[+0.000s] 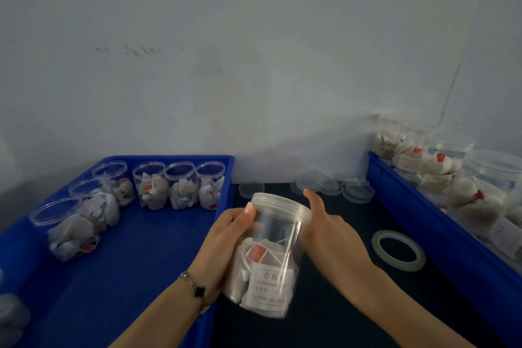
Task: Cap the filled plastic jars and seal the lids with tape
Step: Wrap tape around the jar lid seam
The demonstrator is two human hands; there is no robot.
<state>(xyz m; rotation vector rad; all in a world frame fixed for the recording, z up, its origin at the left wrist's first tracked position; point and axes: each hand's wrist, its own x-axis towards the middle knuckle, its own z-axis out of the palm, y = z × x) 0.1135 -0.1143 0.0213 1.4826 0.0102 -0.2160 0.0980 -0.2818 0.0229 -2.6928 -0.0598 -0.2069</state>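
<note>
A clear plastic jar point(271, 251) filled with white sachets and a paper slip is held tilted above the dark table, its clear lid point(279, 206) on top. My left hand point(226, 237) grips the jar's left side, thumb up near the lid. My right hand point(330, 229) is against the jar's right side at the lid rim, thumb raised. A roll of clear tape point(398, 250) lies flat on the table to the right of the jar.
A blue tray point(135, 277) on the left holds several open filled jars point(180, 186). Another blue tray point(440, 223) on the right is piled with filled jars. Loose clear lids point(333, 185) lie at the back of the dark table by the wall.
</note>
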